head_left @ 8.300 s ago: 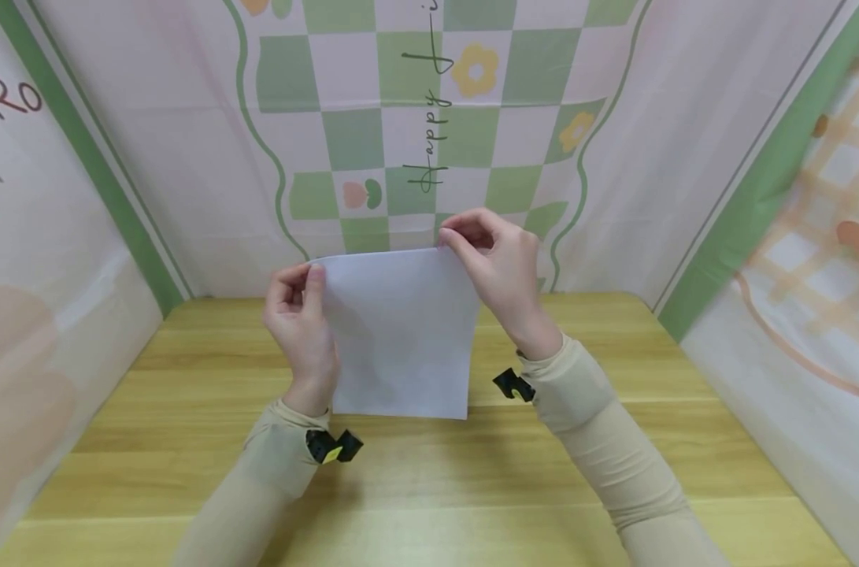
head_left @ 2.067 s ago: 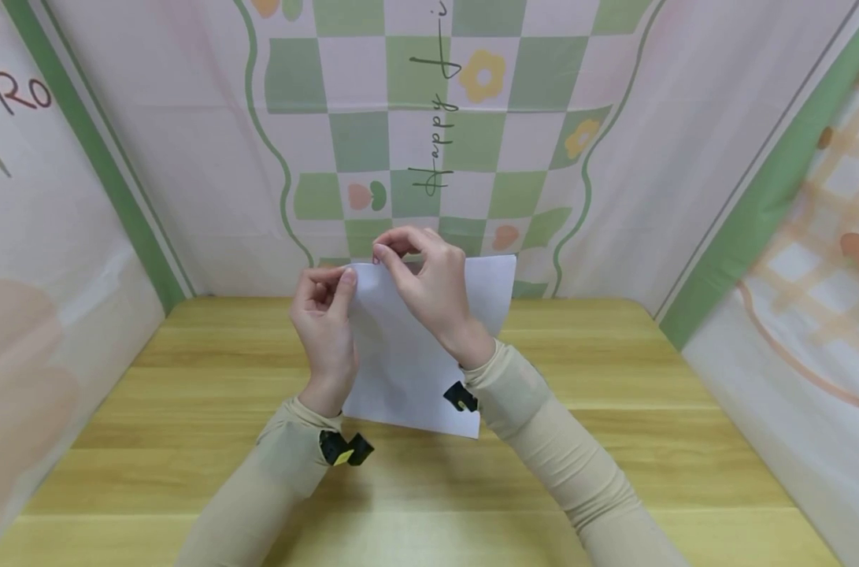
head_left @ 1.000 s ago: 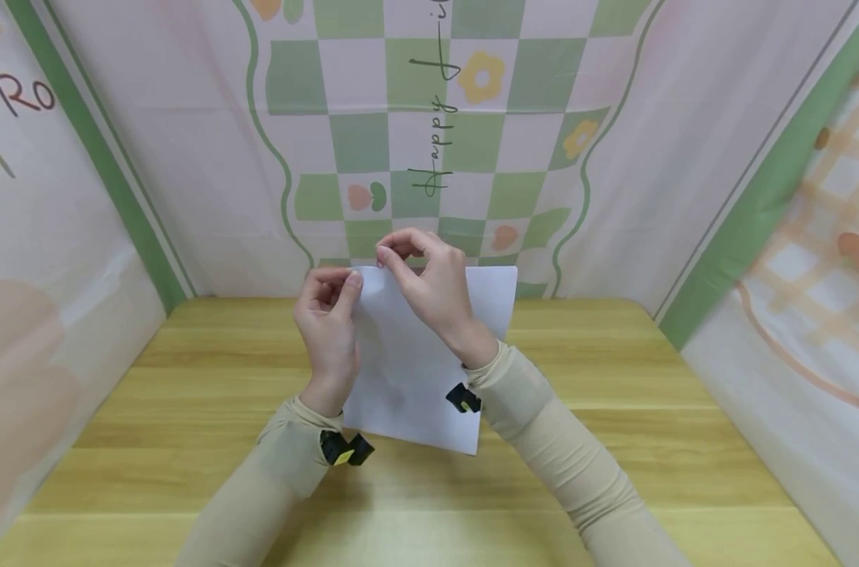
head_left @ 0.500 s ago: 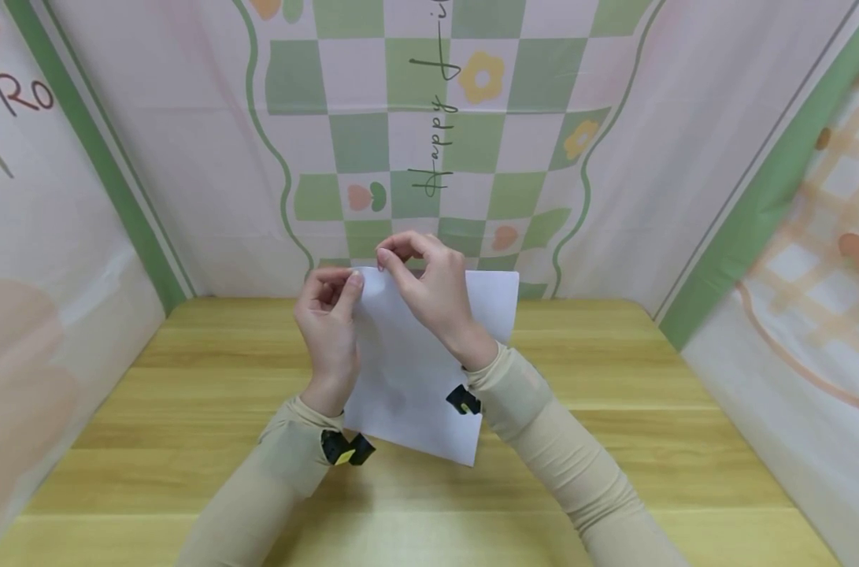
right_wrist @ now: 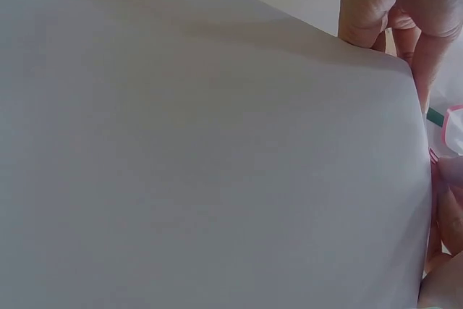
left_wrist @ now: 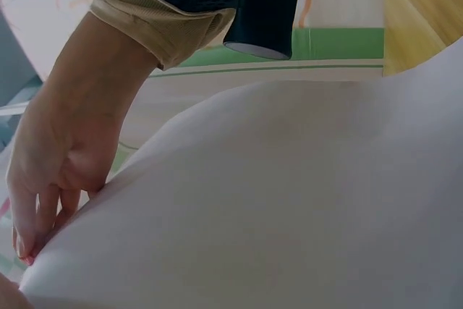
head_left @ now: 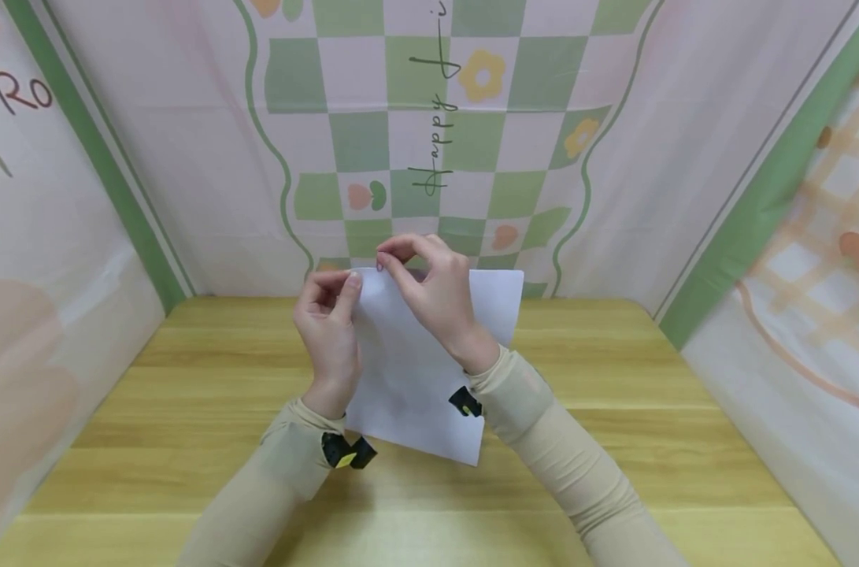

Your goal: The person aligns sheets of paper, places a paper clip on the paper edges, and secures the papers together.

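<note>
A white sheet of paper (head_left: 408, 386) is held up above the table, its lower edge slanting down to the right. My left hand (head_left: 327, 335) pinches its upper left corner between thumb and fingers. Just to the right, at the top edge, my right hand (head_left: 436, 295) pinches a small red wire loop that looks like a paper clip (right_wrist: 433, 155). The fingers cover most of this clip, so I cannot tell whether it sits on the paper. In the left wrist view the paper bulges gently, and the right fingertips are at its edge.
Underneath is a wooden table (head_left: 599, 472). Behind it hangs a printed cloth (head_left: 415, 134) with green checks and flowers, and patterned cloths flank both sides. A small black camera (head_left: 347, 450) is strapped at each wrist.
Since the oldest frame, my right hand has moved left along the top edge, from the right part to near my left hand. The paper's lower right corner has dropped; the last half second shows little movement.
</note>
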Demonstrator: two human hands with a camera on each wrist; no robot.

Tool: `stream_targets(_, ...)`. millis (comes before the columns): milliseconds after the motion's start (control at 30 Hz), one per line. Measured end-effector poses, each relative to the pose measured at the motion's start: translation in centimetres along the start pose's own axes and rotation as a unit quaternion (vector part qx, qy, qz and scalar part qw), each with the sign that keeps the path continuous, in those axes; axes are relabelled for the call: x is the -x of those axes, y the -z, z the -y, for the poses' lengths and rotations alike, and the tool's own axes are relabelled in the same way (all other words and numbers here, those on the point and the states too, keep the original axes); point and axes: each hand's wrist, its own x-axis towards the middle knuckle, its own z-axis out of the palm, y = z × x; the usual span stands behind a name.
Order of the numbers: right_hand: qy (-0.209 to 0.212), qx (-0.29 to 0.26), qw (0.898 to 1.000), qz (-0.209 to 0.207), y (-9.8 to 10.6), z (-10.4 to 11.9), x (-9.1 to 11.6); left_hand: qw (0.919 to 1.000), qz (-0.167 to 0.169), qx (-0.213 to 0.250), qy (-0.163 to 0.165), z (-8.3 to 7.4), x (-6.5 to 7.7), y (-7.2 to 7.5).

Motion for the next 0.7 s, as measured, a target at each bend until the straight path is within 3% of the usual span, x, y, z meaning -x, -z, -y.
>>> stream_targets(267, 0.040, 0.014, 0.999, -0.005, 0.32, 0.06, 0.00, 0.9999, -0.001, 0.016, -0.002, -0.17, 0.12, -0.15)
stream_targets(700, 0.043, 0.008, 0.999, 0.004, 0.53, 0.09, 0.21, 0.9994, -0.003, 0.033, -0.009, -0.39, 0.35, -0.27)
